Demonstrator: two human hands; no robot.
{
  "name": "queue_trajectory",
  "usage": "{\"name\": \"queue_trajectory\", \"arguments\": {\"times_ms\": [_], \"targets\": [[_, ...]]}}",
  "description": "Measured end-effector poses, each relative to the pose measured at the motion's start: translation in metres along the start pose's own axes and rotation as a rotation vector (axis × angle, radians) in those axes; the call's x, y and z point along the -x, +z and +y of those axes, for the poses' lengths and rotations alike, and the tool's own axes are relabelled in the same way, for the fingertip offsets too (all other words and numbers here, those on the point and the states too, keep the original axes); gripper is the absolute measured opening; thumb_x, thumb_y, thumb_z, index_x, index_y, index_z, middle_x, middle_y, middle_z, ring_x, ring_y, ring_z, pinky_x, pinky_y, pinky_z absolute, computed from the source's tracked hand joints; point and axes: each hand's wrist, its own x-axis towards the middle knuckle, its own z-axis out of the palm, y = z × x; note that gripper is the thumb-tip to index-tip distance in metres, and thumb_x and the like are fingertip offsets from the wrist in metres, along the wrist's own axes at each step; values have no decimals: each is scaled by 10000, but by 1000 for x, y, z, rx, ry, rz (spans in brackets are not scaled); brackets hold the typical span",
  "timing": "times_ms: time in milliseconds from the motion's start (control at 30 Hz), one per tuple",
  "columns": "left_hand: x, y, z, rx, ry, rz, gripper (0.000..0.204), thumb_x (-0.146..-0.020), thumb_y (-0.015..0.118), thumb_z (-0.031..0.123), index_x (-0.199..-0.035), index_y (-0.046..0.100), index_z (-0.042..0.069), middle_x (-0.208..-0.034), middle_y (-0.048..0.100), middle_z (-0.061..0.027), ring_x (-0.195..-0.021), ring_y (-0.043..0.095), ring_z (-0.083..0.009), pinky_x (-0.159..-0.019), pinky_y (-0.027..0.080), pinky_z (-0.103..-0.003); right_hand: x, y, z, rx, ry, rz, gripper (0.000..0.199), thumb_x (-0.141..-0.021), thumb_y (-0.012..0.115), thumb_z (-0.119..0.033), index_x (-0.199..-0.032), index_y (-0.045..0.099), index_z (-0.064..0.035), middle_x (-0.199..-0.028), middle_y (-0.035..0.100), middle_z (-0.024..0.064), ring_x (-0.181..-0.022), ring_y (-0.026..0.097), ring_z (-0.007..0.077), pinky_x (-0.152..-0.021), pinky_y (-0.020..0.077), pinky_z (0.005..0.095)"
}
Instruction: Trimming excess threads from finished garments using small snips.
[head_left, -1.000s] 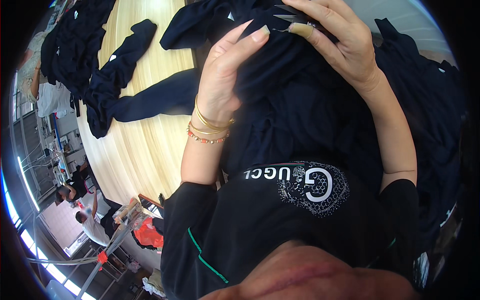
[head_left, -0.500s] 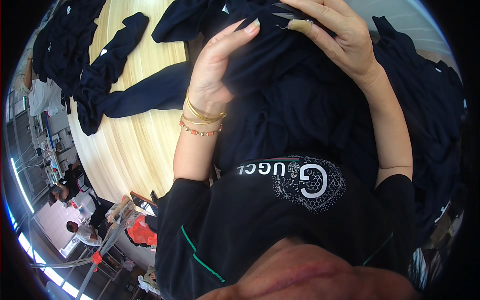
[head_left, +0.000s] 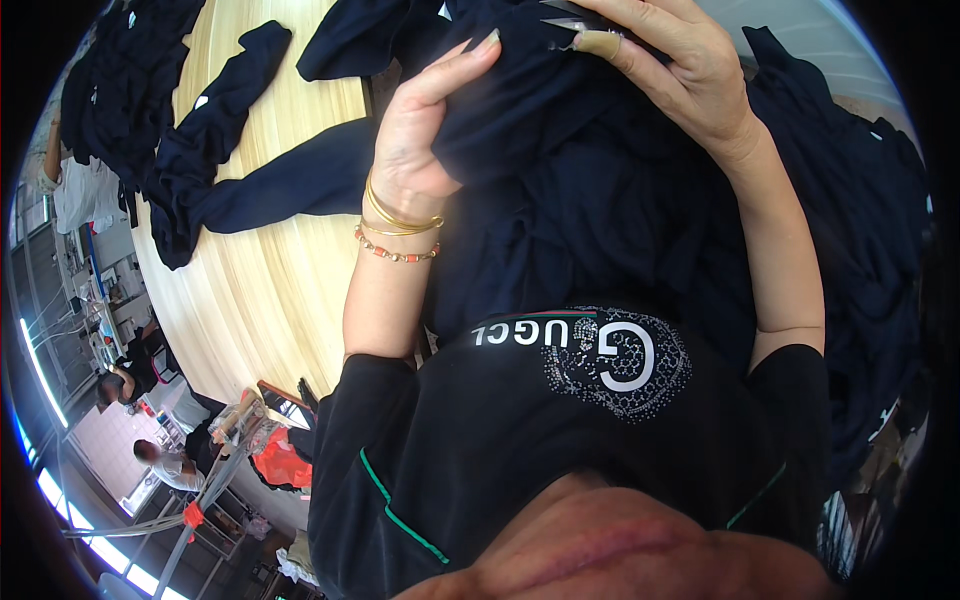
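A dark navy knit garment (head_left: 590,130) hangs in folds in front of my body, its upper part reaching the top edge of the view. My left hand (head_left: 418,125), with gold bangles and a beaded bracelet at the wrist, grips the garment's left side. The thumb lies on the cloth; the other fingers are mostly hidden behind it. At top right my right hand (head_left: 690,75) is closed on small thread snips (head_left: 566,23), whose pointed metal blades lie over the fabric. The snips' handle is mostly hidden in the hand, and a tan cover wraps the thumb tip.
A pale wooden table (head_left: 250,290) stands at the left. More navy garments (head_left: 130,90) are heaped on its far left, and a navy sleeve (head_left: 290,185) stretches across it. Another navy pile (head_left: 850,230) lies at my right. Two seated people (head_left: 165,465) work beyond the table.
Both hands and the garment have shifted slightly upward and left in view. The left hand keeps its grip, and the snips stay in the right hand.
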Motion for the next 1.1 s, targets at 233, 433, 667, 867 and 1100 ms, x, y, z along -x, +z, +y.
{"name": "queue_trajectory", "arguments": {"times_ms": [233,433,667,867,1100], "targets": [[-1,0,-1,1,-6,-1,214,-1016,602,81,-1175,726,7,-1177,750,-134,-1073,732,-255,-1004,576,-391,-3,2,-3,-24,-47,35,339,-849,806,-52,-1177,747,11,-845,642,107,-689,605,199,-606,473,294],[-1,0,-2,-13,7,5,214,-1014,602,76,-1175,724,4,-1176,752,-130,-1079,730,-250,-1009,573,-389,0,3,-1,-11,-9,-9,321,-851,799,-34,-1167,754,2,-843,647,110,-687,609,201,-602,475,294],[0,14,-9,-191,87,32,219,-1001,620,72,-1184,724,9,-1183,748,-117,-1074,728,-218,-997,570,-352,4,5,2,-98,46,8,293,-879,781,-20,-1164,740,32,-855,662,78,-708,605,153,-638,471,279],[7,29,-20,-730,337,209,279,-985,672,71,-1250,695,-12,-1077,739,-36,-968,674,-95,-914,501,-216,8,4,-6,-413,679,-56,158,-930,763,-64,-1065,705,-8,-732,543,-97,-635,425,-15,-563,306,175],[11,42,-6,-638,352,194,242,-987,650,6,-1221,696,-36,-1068,736,-30,-921,656,-59,-843,515,-198,25,-10,34,-341,625,216,122,-981,719,-100,-1075,727,-23,-773,580,-80,-627,448,-12,-543,286,171]]}}
